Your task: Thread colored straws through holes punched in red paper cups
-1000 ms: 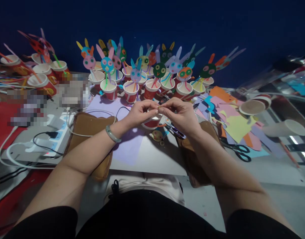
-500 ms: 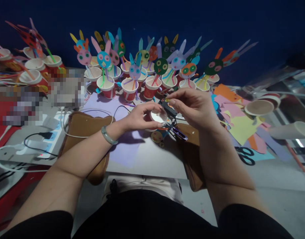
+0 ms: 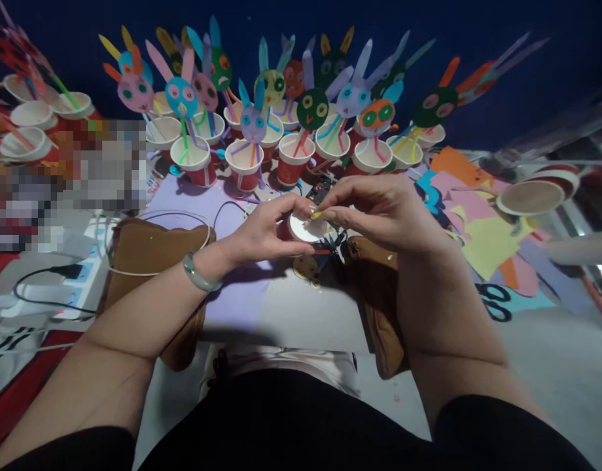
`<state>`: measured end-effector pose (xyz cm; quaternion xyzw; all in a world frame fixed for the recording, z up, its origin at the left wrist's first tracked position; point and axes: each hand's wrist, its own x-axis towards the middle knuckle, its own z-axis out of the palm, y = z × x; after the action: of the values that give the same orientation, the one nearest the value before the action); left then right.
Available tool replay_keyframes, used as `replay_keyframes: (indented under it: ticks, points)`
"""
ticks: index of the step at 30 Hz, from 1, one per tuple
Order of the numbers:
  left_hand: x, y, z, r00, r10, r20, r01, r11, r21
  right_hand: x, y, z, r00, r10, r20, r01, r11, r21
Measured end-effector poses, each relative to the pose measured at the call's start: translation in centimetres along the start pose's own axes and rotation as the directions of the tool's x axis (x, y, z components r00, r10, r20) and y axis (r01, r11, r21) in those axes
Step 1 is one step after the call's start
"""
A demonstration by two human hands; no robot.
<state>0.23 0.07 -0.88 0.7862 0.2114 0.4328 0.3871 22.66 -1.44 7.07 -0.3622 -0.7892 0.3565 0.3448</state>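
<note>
My left hand (image 3: 271,229) is curled around a small paper cup (image 3: 301,229), thumb on the near side and fingers on the far side. The cup's round white end faces up towards me. Over that white end, the thumb and fingertips of my right hand (image 3: 364,209) pinch a small yellow piece (image 3: 317,214). Whether the piece touches the cup I cannot tell. A dark device with cables (image 3: 337,242) lies just beyond and beside the cup, partly hidden by my hands. Close below sits a round yellowish paper face (image 3: 305,267).
Several red and white paper cups (image 3: 291,171) with paper rabbit heads on coloured stems line the back. Coloured paper scraps (image 3: 482,245) and black-handled scissors (image 3: 495,293) lie at right. Brown pads (image 3: 154,255) rest under my forearms. A white power strip (image 3: 85,261) with cables is at left.
My right hand has moved left and slightly down, bringing the yellow piece over the cup's white end. My left hand still holds the cup. The whole view has shifted slightly.
</note>
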Motion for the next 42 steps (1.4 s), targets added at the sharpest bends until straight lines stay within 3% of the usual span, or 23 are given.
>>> replay_keyframes:
  ticks: [11,20,35,42]
  points:
    - [-0.1,-0.7,0.3,0.995,0.095,-0.007,-0.095,0.995,0.020,0.0,0.0,0.0,0.992,-0.095,0.088,0.113,0.967,-0.228]
    - [0.0,-0.8,0.5,0.999,0.039,0.013,-0.040,0.999,0.028,-0.4,-0.4,0.2,0.973,-0.196,0.124,0.230,0.890,-0.395]
    - [0.2,-0.4,0.7,0.993,0.111,0.033,-0.111,0.994,0.010,-1.2,-1.8,0.5,0.947,-0.246,0.205,0.319,0.788,-0.527]
    - [0.0,0.1,0.8,0.993,0.107,0.047,-0.111,0.989,0.099,-1.6,-2.5,0.5,0.943,-0.180,0.282,0.326,0.682,-0.655]
